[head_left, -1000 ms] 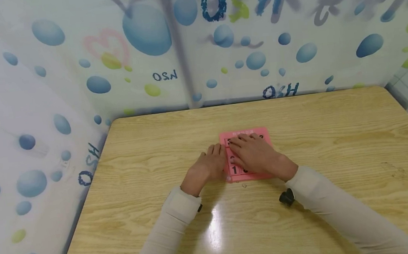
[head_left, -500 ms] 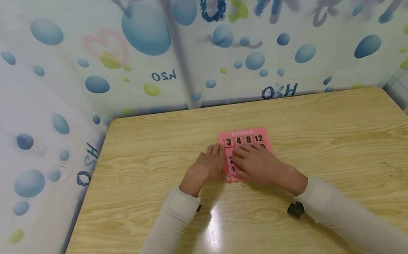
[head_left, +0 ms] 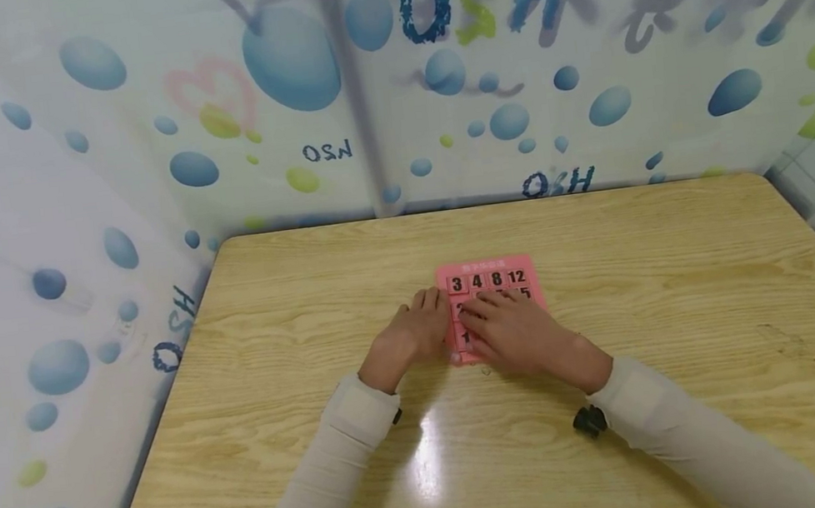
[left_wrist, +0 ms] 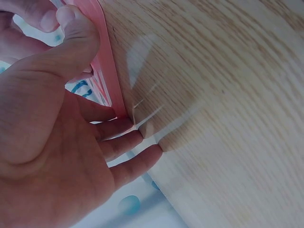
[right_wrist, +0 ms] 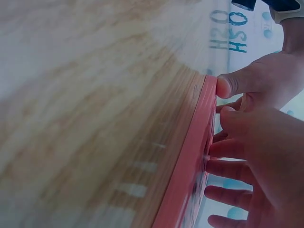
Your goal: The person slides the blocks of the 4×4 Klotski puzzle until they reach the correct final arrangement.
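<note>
A pink number slide puzzle (head_left: 522, 262) lies flat on the wooden table, its top row reading 3, 4, 8, 12. My left hand (head_left: 419, 328) rests along its left edge; in the left wrist view the fingers (left_wrist: 118, 147) stretch out onto the tabletop. The left thumb (right_wrist: 232, 84) presses the near left corner of the frame. Over the lower tiles lies my right hand (head_left: 522, 329), its fingertips on the tiles near the left column. Tiles 2 and 1 show beside those fingers; the lower right of the board is hidden under the palm.
The wooden table (head_left: 681, 273) reaches back to a wall (head_left: 390, 105) printed with blue drops and letters. Another printed wall (head_left: 80, 425) runs along the left side. A dark device (head_left: 590, 420) sits under the right wrist.
My right hand has drawn back toward me and right, uncovering the top row. In the last half second the 2 tile has slid up the left column. My left hand stays put.
</note>
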`<state>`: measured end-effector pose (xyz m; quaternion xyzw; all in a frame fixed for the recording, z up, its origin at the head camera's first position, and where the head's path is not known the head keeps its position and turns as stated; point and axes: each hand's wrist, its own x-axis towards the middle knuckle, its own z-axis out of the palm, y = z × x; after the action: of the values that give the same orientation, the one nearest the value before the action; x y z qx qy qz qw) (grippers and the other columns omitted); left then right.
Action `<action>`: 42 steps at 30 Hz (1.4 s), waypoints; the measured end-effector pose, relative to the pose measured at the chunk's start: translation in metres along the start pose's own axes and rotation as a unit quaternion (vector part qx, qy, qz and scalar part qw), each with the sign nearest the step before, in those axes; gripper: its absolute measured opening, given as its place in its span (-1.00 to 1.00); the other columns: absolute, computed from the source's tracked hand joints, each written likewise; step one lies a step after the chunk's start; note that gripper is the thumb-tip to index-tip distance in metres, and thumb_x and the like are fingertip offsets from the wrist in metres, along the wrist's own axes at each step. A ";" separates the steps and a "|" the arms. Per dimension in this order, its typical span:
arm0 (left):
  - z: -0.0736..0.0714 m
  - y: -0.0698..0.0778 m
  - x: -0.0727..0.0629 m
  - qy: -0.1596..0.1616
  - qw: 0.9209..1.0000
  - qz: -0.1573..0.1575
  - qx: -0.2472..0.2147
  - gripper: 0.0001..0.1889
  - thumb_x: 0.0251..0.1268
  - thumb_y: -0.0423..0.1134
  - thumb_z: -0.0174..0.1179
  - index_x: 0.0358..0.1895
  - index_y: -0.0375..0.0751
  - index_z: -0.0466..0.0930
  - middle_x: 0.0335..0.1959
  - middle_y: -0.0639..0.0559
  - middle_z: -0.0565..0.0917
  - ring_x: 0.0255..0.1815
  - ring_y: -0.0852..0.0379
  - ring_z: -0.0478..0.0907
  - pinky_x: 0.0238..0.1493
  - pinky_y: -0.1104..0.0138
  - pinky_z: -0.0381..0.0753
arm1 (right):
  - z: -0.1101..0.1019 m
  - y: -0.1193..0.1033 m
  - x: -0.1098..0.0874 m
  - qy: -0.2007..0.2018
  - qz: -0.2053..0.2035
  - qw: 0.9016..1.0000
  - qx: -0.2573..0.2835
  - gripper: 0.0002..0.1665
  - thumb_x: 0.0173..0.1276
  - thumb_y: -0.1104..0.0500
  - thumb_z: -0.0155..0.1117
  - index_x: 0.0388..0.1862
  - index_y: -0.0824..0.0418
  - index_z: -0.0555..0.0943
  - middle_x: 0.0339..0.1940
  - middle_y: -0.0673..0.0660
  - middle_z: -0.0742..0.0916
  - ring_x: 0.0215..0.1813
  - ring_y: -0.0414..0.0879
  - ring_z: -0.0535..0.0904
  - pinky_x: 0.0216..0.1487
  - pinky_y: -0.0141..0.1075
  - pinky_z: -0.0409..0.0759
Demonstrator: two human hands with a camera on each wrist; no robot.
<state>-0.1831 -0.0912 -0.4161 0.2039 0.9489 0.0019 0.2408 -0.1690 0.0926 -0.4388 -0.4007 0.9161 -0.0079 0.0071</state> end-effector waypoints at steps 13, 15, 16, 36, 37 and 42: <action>-0.001 -0.001 0.001 -0.007 1.000 -0.001 0.004 0.12 0.22 0.22 0.27 0.59 -0.34 -0.19 0.60 -0.21 -0.04 0.61 -0.12 -0.06 0.49 -0.03 0.19 | -0.001 0.003 0.008 -0.010 0.023 1.000 -0.004 -0.43 0.58 -0.09 -0.03 0.41 0.14 0.47 0.43 0.12 0.50 0.44 0.15 0.37 0.41 0.20 0.30; -0.001 -0.001 0.001 -0.009 1.000 -0.001 0.004 0.12 0.23 0.22 0.26 0.60 -0.33 -0.19 0.61 -0.21 -0.05 0.61 -0.12 -0.07 0.50 -0.03 0.18 | -0.001 0.004 0.009 -0.012 0.025 1.000 -0.004 -0.43 0.58 -0.09 -0.03 0.42 0.14 0.47 0.43 0.11 0.50 0.45 0.14 0.37 0.41 0.20 0.29; -0.001 -0.001 0.001 -0.009 1.000 -0.001 0.004 0.12 0.23 0.22 0.26 0.60 -0.33 -0.20 0.61 -0.21 -0.05 0.62 -0.12 -0.07 0.50 -0.03 0.18 | -0.001 0.004 0.009 -0.012 0.025 1.000 -0.005 -0.43 0.57 -0.10 -0.03 0.42 0.14 0.47 0.44 0.11 0.50 0.45 0.14 0.37 0.42 0.20 0.28; 0.000 -0.002 0.000 0.003 1.000 -0.002 -0.002 0.08 0.25 0.16 0.29 0.59 -0.35 -0.15 0.58 -0.22 0.01 0.60 -0.13 -0.03 0.49 -0.04 0.19 | -0.005 -0.008 -0.014 0.034 -0.071 0.997 -0.012 -0.57 0.51 -0.13 0.09 0.15 0.05 0.67 0.18 0.02 0.68 0.26 0.02 0.53 0.24 0.04 0.47; 0.000 -0.001 0.000 0.003 1.000 -0.002 -0.003 0.08 0.25 0.16 0.29 0.59 -0.35 -0.16 0.58 -0.22 0.01 0.60 -0.13 -0.04 0.49 -0.04 0.19 | -0.005 -0.009 -0.014 0.038 -0.078 0.996 -0.018 -0.58 0.50 -0.12 0.10 0.13 0.05 0.68 0.16 0.02 0.69 0.24 0.02 0.54 0.21 0.03 0.47; 0.000 -0.001 0.000 0.004 1.000 -0.002 -0.003 0.10 0.23 0.18 0.29 0.59 -0.35 -0.16 0.58 -0.22 0.02 0.60 -0.13 -0.03 0.49 -0.04 0.19 | -0.004 -0.010 -0.017 0.038 -0.067 0.997 -0.008 -0.58 0.51 -0.09 0.10 0.15 0.07 0.67 0.17 0.02 0.69 0.26 0.02 0.53 0.23 0.02 0.46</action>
<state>-0.1834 -0.0916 -0.4161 0.2010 0.9503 0.0050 0.2379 -0.1501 0.0978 -0.4342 -0.4610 0.8867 -0.0162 -0.0316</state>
